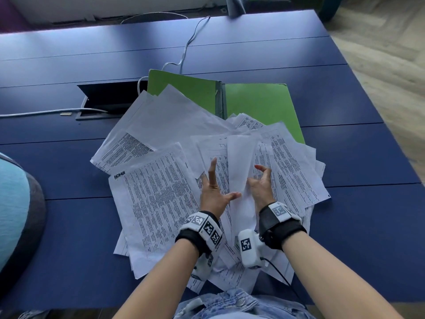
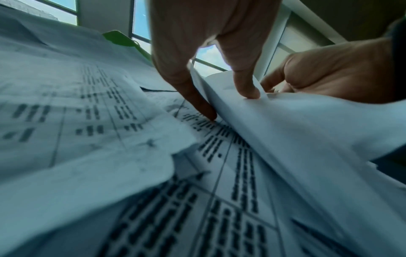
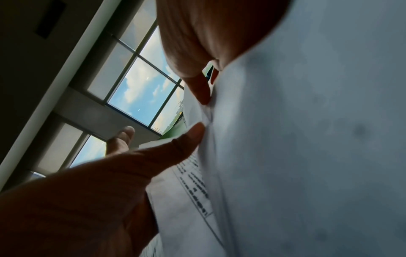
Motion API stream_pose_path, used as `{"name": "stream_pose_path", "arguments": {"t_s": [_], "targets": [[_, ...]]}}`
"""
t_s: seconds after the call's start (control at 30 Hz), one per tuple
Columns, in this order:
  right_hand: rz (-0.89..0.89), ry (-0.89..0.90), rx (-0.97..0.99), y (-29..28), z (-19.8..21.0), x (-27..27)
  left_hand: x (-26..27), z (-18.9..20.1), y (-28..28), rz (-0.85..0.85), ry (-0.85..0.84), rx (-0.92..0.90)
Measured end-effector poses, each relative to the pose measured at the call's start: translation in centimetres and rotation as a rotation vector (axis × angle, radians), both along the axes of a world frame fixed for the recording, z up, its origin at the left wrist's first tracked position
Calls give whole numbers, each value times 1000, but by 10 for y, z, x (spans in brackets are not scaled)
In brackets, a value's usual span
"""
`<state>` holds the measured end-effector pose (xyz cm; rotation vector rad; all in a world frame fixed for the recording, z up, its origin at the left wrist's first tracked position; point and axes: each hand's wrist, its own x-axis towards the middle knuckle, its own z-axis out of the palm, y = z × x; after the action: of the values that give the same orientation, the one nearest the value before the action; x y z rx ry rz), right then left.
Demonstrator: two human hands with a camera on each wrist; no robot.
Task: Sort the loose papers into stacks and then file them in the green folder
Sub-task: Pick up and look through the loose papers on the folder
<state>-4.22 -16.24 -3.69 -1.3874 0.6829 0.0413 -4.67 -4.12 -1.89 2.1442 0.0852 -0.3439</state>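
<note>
A messy pile of loose printed papers (image 1: 156, 199) covers the near middle of the blue table (image 1: 345, 226). Behind it lies the green folder (image 1: 259, 104), open flat, with papers overlapping its near edge. One blank-backed sheet (image 1: 239, 162) stands raised from the pile between my hands. My right hand (image 1: 259, 183) grips this sheet with curled fingers, and in the right wrist view a fingertip (image 3: 203, 97) presses into it. My left hand (image 1: 224, 180) rests on the pile with straight, spread fingers. Its thumb (image 2: 248, 92) touches the raised sheet and its index fingertip (image 2: 208, 114) touches a printed page beneath.
An open cable hatch (image 1: 108, 97) sits in the table to the left of the folder. A grey cable (image 1: 190, 40) runs from behind the folder to the far edge. A light blue seat (image 1: 13, 203) stands at the left. Wooden floor lies beyond the table's right edge.
</note>
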Motion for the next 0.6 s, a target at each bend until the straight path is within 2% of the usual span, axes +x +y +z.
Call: {"name": "stream_pose_path", "arguments": {"t_s": [0.07,0.2,0.3,0.4,0.5,0.6], "targets": [[-48,24,88,-3,-1,-1,1,2,0,-40,77,-10],[-87,76,309,-9,-4,-2,1,4,2,-3,161,-91],[-11,132,248,-12,-3,1,3,10,0,-53,160,-95],[196,163,140,-17,-1,4,5,22,-4,-82,245,-89],[366,174,71,-21,3,2,6,28,-11,-104,237,-57],[310,171,-9,-29,5,1,9,28,-4,-66,228,-18]]}}
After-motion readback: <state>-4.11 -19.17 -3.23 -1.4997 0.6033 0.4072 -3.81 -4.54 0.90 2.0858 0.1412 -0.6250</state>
